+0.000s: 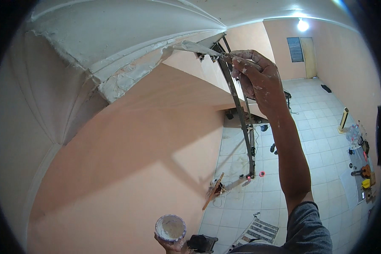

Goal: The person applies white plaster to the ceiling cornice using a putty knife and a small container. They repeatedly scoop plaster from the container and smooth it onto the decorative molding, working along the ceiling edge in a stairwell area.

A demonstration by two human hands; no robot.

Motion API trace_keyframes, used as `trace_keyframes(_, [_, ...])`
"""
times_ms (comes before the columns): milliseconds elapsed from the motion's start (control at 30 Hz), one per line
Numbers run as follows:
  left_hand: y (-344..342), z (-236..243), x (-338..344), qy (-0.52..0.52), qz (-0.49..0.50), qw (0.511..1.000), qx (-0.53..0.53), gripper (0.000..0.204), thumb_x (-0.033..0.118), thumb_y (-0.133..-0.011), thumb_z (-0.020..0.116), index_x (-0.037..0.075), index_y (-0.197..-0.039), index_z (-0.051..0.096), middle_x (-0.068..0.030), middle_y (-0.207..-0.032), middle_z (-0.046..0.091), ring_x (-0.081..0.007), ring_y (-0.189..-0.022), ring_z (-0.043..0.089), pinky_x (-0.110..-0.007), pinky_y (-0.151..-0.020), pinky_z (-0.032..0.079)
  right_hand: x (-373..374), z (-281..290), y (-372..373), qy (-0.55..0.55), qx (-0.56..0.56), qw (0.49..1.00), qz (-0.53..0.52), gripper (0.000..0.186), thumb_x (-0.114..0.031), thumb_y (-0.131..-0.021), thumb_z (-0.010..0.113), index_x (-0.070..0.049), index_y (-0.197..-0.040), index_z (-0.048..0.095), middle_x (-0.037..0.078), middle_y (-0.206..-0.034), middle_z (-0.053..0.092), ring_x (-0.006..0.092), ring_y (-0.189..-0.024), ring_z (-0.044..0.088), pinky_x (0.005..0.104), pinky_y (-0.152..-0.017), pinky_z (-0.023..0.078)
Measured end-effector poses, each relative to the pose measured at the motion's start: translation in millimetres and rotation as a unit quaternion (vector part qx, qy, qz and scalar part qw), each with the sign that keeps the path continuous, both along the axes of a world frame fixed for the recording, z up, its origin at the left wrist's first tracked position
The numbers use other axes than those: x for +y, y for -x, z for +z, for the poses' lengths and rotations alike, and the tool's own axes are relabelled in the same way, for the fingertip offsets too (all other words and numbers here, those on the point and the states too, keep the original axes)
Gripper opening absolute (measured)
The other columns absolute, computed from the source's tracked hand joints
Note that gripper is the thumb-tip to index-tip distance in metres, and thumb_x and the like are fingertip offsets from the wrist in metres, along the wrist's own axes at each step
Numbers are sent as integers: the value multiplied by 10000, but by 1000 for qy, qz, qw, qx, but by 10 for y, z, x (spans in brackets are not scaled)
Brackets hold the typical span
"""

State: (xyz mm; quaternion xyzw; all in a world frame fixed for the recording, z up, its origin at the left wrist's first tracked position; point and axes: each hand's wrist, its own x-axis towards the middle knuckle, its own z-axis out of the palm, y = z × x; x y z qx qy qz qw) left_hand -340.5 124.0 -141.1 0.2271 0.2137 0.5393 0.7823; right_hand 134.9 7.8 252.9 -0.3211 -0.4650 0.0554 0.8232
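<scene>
My right hand, flecked with white, is raised high and closed round the handle of a putty knife. The knife's whitened blade points left, at the edge of the white plaster moulding below the ceiling. Rough, uneven white plaster covers the moulding's lower end. Low in the picture, my left hand grips a round tub from underneath and the side. Whitish paste lies inside the tub and smears its rim.
A dark metal frame stands right of the peach wall. Far below, on the tiled floor, lie a wooden strip and a pink ring. Tools and bottles line the right wall. A lit bulb hangs at the back.
</scene>
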Motion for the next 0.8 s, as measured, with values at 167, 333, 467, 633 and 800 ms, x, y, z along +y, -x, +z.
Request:
trace_keyframes(167, [-25,22,-32,-3,1,1000,0,815,696,-789,604,206,-1430,485,-128,-1422,532,-399,-1263,539,-644,-916,519,33,56,-27,10,-15,1000,9,287,-182,-915,657,46,-1090,645,55,-789,651,19,-478,412,201,-411,294])
trace_keyframes(333, [-162,235,-148,-19,19,999,40,818,719,-791,572,202,-1419,493,-117,-1407,543,-394,-1247,550,-635,-905,525,49,115,-42,18,-39,999,-9,323,-225,-911,661,40,-1095,651,47,-774,650,20,-460,416,191,-401,300])
trace_keyframes(467, [-174,214,-140,-38,8,998,59,816,726,-785,575,210,-1413,497,-106,-1393,553,-387,-1239,556,-627,-897,531,91,246,-309,-8,-79,997,-9,388,-301,-925,697,39,-1109,662,39,-759,670,31,-445,469,174,-393,343])
trace_keyframes(633, [49,-83,17,12,31,999,38,800,728,-788,576,223,-1404,502,-99,-1376,563,-375,-1221,567,-623,-883,536,92,581,-489,-52,-131,990,-9,399,-347,-925,715,21,-1071,668,37,-745,677,65,-510,581,196,-464,465])
trace_keyframes(800, [57,-113,32,-14,29,999,25,766,705,-806,584,221,-1395,506,-99,-1364,571,-367,-1202,580,-622,-870,543,167,810,-566,-41,-154,986,-40,352,-347,-930,712,-2,-995,686,36,-719,649,74,-526,576,205,-485,485])
